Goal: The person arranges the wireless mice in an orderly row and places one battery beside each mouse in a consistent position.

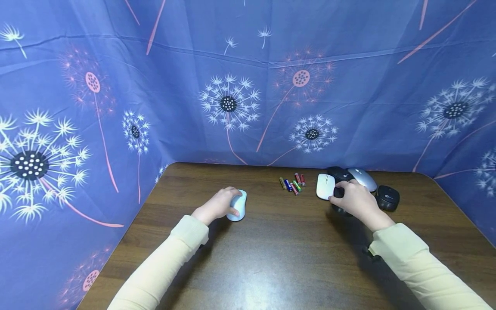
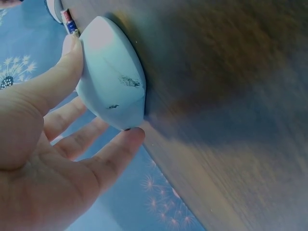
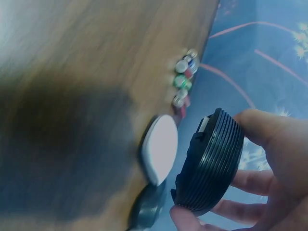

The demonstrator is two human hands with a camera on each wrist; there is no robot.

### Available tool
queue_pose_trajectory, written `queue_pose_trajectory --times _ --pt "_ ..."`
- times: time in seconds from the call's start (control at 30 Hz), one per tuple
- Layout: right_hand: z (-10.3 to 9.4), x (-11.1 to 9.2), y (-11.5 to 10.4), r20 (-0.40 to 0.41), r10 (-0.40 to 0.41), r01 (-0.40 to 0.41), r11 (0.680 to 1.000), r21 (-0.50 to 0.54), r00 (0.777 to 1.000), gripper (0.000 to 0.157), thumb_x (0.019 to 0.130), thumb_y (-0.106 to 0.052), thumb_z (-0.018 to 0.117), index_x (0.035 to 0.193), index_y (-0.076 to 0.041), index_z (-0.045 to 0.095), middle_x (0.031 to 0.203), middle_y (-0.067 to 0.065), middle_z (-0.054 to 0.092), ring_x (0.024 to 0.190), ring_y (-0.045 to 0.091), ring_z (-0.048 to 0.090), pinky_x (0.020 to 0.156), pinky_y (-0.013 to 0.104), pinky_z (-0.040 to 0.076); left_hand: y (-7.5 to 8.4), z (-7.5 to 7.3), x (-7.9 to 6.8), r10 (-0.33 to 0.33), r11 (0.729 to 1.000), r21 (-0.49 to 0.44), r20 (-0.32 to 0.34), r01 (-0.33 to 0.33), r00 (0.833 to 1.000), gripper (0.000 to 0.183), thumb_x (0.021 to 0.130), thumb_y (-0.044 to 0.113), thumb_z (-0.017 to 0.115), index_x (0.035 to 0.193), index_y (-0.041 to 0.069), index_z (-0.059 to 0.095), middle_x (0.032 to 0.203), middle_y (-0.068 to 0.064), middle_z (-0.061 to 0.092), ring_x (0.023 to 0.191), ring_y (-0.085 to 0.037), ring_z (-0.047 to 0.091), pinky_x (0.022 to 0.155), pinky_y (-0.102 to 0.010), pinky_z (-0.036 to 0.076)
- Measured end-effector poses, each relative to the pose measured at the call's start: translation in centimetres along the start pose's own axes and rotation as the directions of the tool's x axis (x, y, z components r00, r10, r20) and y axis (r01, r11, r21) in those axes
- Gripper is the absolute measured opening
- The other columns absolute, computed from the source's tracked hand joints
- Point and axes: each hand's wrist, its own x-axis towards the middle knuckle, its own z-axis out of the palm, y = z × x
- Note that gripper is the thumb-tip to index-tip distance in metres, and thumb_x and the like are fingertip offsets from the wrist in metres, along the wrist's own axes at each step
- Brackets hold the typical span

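Near the table's left side my left hand (image 1: 220,203) grips a pale blue computer mouse (image 1: 240,206) by its sides. Dark scuffs mark the mouse's end (image 2: 113,77) in the left wrist view, and it sits at the table surface. Over at the right, my right hand (image 1: 358,200) holds a black computer mouse (image 3: 211,161) with ribbed sides between thumb and fingers. That mouse appears raised off the table, and the hand covers much of it in the head view. A white mouse (image 1: 324,186) lies just left of the right hand.
Behind the right hand lie another black mouse (image 1: 338,173) and a silver-grey mouse (image 1: 364,178). To its right is a black mouse (image 1: 387,198). Several small batteries (image 1: 288,185) lie near the back middle. A blue dandelion-patterned cloth (image 1: 248,142) hangs behind the wooden table (image 1: 271,249).
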Motion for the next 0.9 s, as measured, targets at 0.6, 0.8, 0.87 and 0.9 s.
queue_pose_trajectory --times 0.6,0.8,0.87,0.9 --pt "1.2 0.4 -5.1 0.041 -0.05 0.048 0.998 0.046 0.998 0.053 0.079 -0.039 0.069 0.118 -0.003 0.062 0.115 0.027 0.056 0.098 0.045 0.058 0.061 0.051 0.049 0.5 0.2 0.2 -0.055 0.998 -0.025 0.011 0.055 0.998 0.063 0.068 0.014 0.083 0.123 0.001 0.057 0.13 -0.019 0.052 0.118 -0.039 0.049 0.1 -0.046 0.04" --pt "1.9 0.5 -6.8 0.037 -0.079 0.076 0.994 0.073 0.996 0.053 0.078 -0.038 0.07 0.118 -0.004 0.062 0.111 0.023 0.058 0.091 0.039 0.06 0.06 0.049 0.05 0.7 0.2 0.4 -0.054 0.998 0.011 0.001 0.054 0.999 0.063 0.066 0.015 0.085 0.122 0.0 0.058 0.127 -0.021 0.053 0.114 -0.038 0.052 0.097 -0.045 0.043" --pt "2.2 0.5 -7.4 0.029 -0.091 0.088 0.993 0.078 0.995 0.053 0.078 -0.038 0.07 0.118 -0.004 0.062 0.11 0.023 0.059 0.088 0.037 0.06 0.059 0.047 0.05 0.7 0.2 0.4 -0.06 0.998 0.009 0.003 0.06 0.998 0.063 0.067 0.015 0.085 0.122 0.001 0.058 0.126 -0.021 0.053 0.115 -0.037 0.052 0.097 -0.043 0.044" --pt "2.3 0.5 -7.7 0.026 -0.096 0.093 0.993 0.077 0.995 0.053 0.078 -0.037 0.071 0.118 -0.004 0.062 0.11 0.023 0.059 0.088 0.038 0.061 0.06 0.047 0.051 0.8 0.1 0.4 -0.062 0.998 0.008 0.004 0.062 0.998 0.063 0.067 0.015 0.085 0.123 0.001 0.058 0.126 -0.022 0.053 0.116 -0.037 0.052 0.097 -0.043 0.044"
